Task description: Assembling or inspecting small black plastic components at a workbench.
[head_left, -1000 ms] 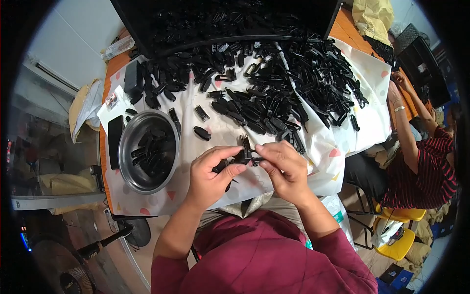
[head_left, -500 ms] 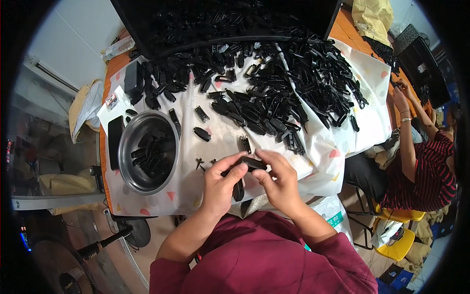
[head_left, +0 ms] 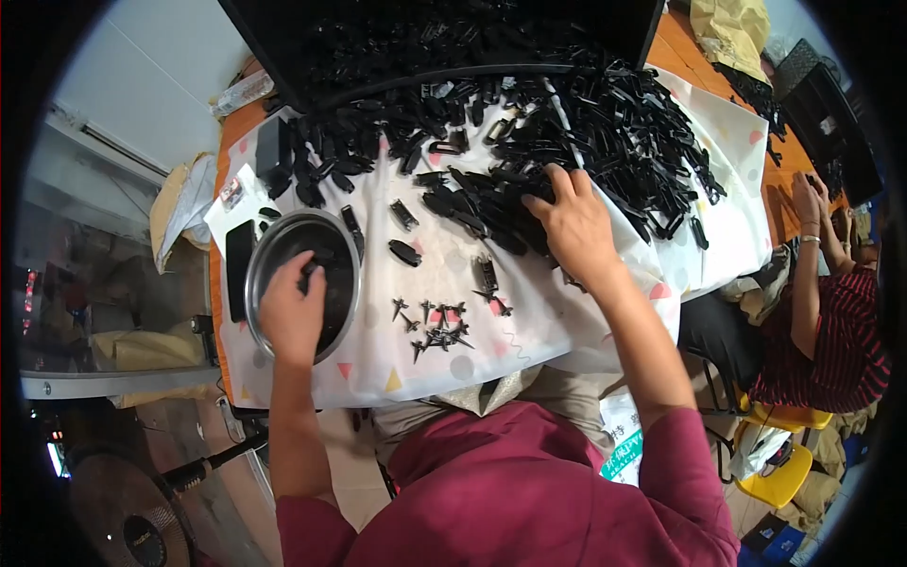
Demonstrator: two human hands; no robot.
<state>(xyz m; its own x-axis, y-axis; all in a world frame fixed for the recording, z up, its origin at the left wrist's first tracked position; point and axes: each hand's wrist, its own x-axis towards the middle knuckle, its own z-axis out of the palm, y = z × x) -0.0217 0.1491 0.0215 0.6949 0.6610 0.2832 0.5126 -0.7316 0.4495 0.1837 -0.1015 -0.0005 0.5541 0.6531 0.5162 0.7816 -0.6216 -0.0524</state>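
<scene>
Reaching two ways at once over the patterned tablecloth [head_left: 543, 333].
The left hand [head_left: 293, 312], fingers curled, dips into the steel bowl [head_left: 356, 279] by the left edge of the tabletop [head_left: 241, 129]; the right hand [head_left: 578, 236], fingers half spread, reaches onto the near side of the heap of black plastic casings [head_left: 642, 142], toward the far edge. I can't tell whether either grips anything. Small dark spiky pieces [head_left: 442, 336] lie near the front edge.
</scene>
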